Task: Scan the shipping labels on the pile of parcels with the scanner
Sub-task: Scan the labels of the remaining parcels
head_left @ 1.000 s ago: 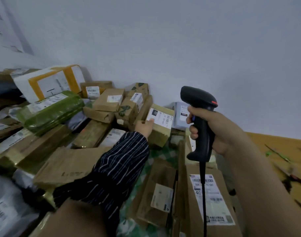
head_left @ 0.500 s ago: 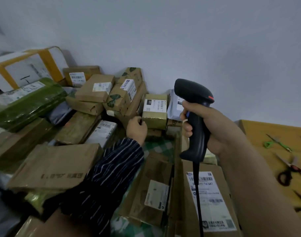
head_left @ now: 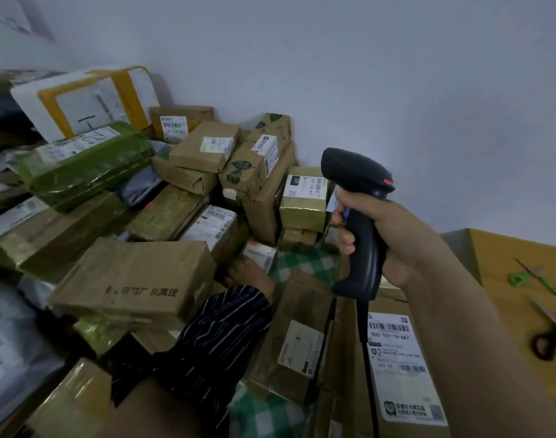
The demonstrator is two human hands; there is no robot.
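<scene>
Now the left hand (head_left: 250,275) sits lower, off the gold-taped box (head_left: 303,200) and against a small labelled parcel (head_left: 260,255) by the checked cloth (head_left: 302,263); its grip is unclear. The right hand (head_left: 384,235) still clasps the black scanner (head_left: 355,181), upright just right of that box.

1 scanner (head_left: 359,216), 2 hands (head_left: 393,235), 2 pairs of scissors (head_left: 537,278), at least 18 parcels (head_left: 134,279); exact total unclear.

A dark navy fabric sleeve with thin white stripes (head_left: 216,339) covers the left forearm (head_left: 150,409) down to the left hand (head_left: 248,276), while the right forearm (head_left: 460,311) is bare.
</scene>
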